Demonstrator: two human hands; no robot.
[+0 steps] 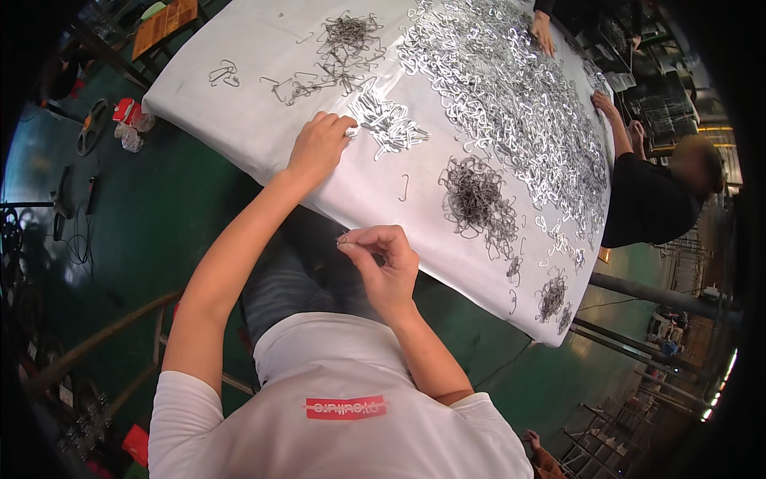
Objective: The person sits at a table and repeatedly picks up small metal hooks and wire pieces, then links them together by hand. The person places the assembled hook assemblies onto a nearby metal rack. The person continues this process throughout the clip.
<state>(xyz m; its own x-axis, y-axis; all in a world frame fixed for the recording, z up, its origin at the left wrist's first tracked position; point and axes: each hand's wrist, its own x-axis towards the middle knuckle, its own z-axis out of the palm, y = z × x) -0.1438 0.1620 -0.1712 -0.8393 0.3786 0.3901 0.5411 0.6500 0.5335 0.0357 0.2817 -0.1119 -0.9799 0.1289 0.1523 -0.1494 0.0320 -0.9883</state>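
My left hand (pixel 321 148) rests over the near part of the white-covered table (pixel 263 96), its fingers curled together. Their tips meet the left edge of a heap of shiny S-shaped metal hooks (pixel 387 120); whatever they grip is hidden. In front of my body, just off the table's near edge, my right hand (pixel 384 263) pinches thumb against forefinger. A tiny dark bit shows at that pinch, too small to name. One single wire hook (pixel 404 188) lies on the cloth between my hands and a dark tangled pile of hooks (pixel 475 195).
A broad spread of shiny hooks (pixel 511 96) covers the far right of the table. Another dark pile (pixel 349 36) lies at the far left, a small one (pixel 552 297) near the right corner. A person in black (pixel 650 199) works across the table; another hand (pixel 542 32) reaches in beyond.
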